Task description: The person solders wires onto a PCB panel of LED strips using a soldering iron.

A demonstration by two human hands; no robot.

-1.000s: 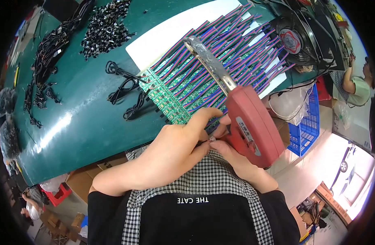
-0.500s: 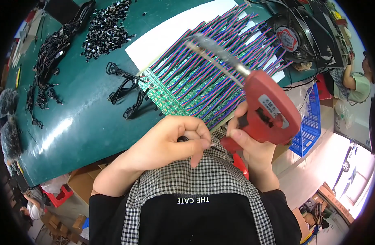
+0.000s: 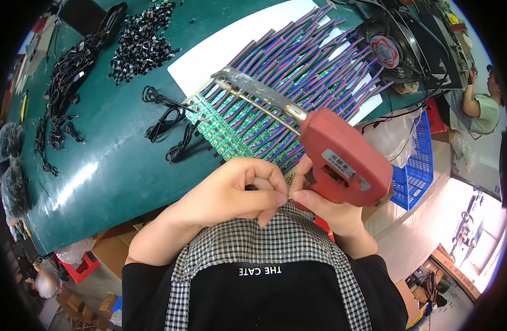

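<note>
Close to chest, above desk [image 3: 99,165] edge: right hand [image 3: 325,207] grasping red soldering gun [image 3: 347,163], long axis slanting up-left, tip over green circuit boards [image 3: 223,129] with coloured wires [image 3: 297,83]. Left hand [image 3: 237,190] pinched shut on thin solder wire [image 3: 289,197], fingertips touching right hand, below gun. Boards lie ahead-left of both hands.

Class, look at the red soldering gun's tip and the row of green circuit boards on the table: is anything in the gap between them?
Nothing visible. The soldering gun, in the right hand, holds its tip over the wires above the circuit boards. The left hand stays nearer the body.
</note>
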